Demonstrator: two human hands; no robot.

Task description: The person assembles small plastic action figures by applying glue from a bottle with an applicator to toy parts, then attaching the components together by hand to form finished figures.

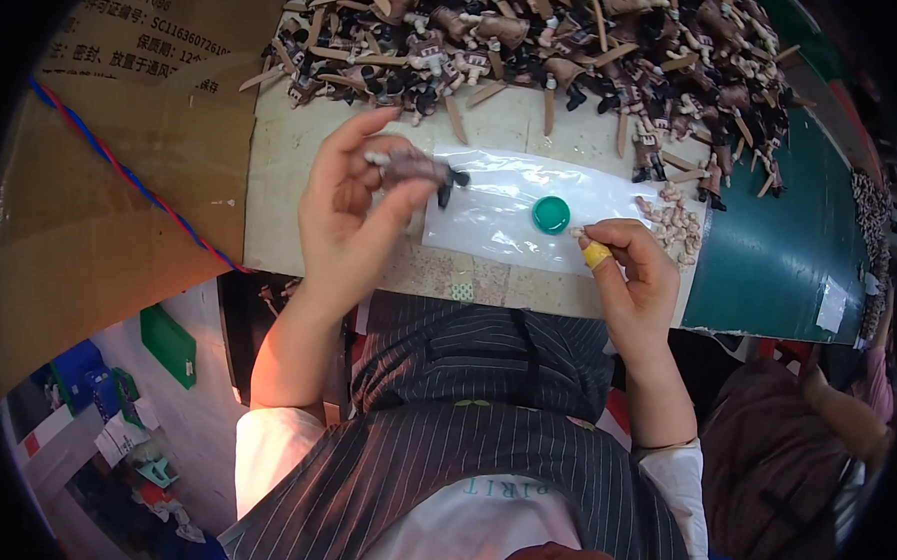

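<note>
My left hand is closed around a small toy figurine, brownish-mauve with black boots, slightly blurred. Its boots point right, over the left end of a white plastic sheet. To the right, my right hand pinches a tiny pale piece between thumb and forefinger; yellow tape wraps one of these digits. Just left of those fingertips, a round green cap lies on the sheet. Beside my right hand is a small heap of cream-coloured pieces.
A large pile of similar figurines, many with tan stick-like parts, covers the table's far side. A cardboard box with a twisted red-blue cord stands at left. The green tabletop extends right, near another person's arm.
</note>
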